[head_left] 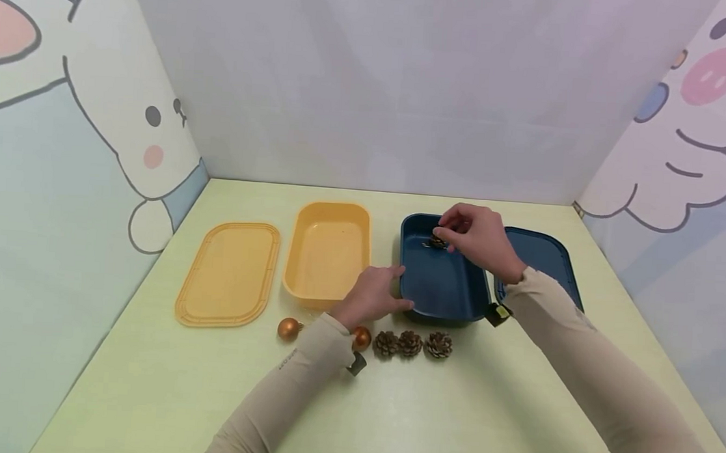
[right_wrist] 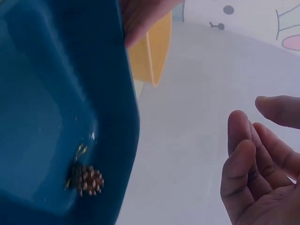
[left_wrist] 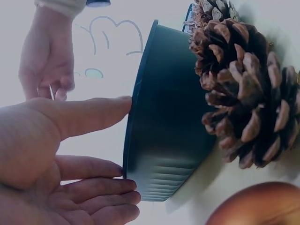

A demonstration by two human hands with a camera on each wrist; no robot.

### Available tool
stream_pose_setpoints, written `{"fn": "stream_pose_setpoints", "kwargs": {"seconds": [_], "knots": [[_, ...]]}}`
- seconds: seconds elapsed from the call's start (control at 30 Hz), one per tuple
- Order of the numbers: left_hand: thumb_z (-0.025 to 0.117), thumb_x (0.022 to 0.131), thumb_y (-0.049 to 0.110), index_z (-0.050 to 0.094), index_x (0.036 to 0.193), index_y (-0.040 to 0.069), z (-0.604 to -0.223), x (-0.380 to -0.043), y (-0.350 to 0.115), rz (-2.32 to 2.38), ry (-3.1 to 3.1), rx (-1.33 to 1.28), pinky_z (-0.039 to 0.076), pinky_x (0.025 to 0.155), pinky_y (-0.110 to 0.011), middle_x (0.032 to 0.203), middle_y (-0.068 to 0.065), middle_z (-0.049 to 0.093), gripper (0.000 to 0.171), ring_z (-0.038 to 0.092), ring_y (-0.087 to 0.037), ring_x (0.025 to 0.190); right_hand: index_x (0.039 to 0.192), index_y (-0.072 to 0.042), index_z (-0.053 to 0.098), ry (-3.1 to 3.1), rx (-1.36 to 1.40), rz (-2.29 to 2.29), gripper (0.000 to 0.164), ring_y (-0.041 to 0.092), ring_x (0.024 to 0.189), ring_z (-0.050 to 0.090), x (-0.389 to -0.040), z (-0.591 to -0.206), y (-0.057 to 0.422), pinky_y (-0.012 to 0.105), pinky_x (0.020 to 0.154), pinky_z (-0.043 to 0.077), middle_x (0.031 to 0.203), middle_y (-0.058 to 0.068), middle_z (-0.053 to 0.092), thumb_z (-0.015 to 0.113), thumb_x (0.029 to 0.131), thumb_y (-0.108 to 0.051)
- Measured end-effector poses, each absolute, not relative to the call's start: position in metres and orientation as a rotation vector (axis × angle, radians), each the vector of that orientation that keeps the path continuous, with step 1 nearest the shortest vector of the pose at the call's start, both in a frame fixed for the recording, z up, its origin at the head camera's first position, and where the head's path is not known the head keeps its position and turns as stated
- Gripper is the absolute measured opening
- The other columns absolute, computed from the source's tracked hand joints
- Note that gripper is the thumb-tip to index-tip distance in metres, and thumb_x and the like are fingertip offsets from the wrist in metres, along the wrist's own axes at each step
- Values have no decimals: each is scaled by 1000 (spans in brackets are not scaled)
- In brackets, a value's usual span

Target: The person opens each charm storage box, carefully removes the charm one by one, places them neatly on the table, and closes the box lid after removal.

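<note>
A dark blue box (head_left: 443, 285) stands open-topped on the table. Inside it, at the far end, lies a small pinecone (right_wrist: 90, 180) with a gold string. Above that cone is my right hand (head_left: 476, 236), its fingers loosely bent and apart from the thumb, holding nothing. My left hand (head_left: 372, 295) touches the box's rim at the near left corner; its thumb and fingers look fairly straight in the left wrist view. Three pinecones (head_left: 410, 344) lie in a row before the box. Beside them is a copper-coloured bauble (head_left: 362, 339), partly behind the left sleeve.
Left of the blue box stands a yellow box (head_left: 327, 252), with a yellow lid (head_left: 228, 274) lying further left. A blue lid (head_left: 542, 260) lies to the right, partly behind the right arm. Another copper bauble (head_left: 288, 329) sits before the yellow box.
</note>
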State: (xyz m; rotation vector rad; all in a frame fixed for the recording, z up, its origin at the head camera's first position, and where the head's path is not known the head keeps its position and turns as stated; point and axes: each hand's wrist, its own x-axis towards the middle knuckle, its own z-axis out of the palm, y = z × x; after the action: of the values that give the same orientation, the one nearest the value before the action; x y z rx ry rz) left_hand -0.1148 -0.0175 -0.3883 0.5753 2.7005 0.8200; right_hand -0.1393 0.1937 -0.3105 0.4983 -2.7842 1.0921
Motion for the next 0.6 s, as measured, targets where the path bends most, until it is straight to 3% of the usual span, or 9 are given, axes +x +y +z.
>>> {"fn": "stream_pose_setpoints", "kwargs": {"seconds": [0.37, 0.43, 0.53, 0.6], "knots": [[78, 87, 41, 48, 150, 10, -385, -114, -16, 778, 2731, 563, 54, 105, -36, 143, -8, 62, 76, 63, -24, 124, 106, -3, 69, -2835, 320, 1173, 22, 10, 61, 64, -184, -326, 183, 33, 66, 58, 97, 19, 72, 65, 98, -23], [78, 87, 42, 49, 150, 11, -386, -113, -16, 770, 2731, 555, 55, 103, -35, 132, -7, 69, 76, 66, -23, 119, 105, -3, 70, -2858, 281, 1101, 22, 19, 64, 67, -191, -334, 184, 31, 65, 56, 97, 21, 72, 65, 98, -24], [78, 86, 42, 49, 149, 11, -387, -112, -16, 760, 2736, 555, 56, 100, -33, 109, -6, 76, 76, 69, -21, 109, 104, -2, 71, -2892, 226, 967, 23, 29, 74, 69, -200, -344, 185, 36, 69, 57, 98, 22, 72, 64, 99, -23], [78, 86, 42, 50, 149, 11, -387, -112, -16, 755, 2745, 563, 57, 97, -32, 103, -5, 76, 76, 70, -20, 104, 105, 0, 71, -2930, 187, 888, 25, 36, 84, 69, -205, -348, 185, 42, 75, 58, 100, 23, 72, 64, 98, -23]]}}
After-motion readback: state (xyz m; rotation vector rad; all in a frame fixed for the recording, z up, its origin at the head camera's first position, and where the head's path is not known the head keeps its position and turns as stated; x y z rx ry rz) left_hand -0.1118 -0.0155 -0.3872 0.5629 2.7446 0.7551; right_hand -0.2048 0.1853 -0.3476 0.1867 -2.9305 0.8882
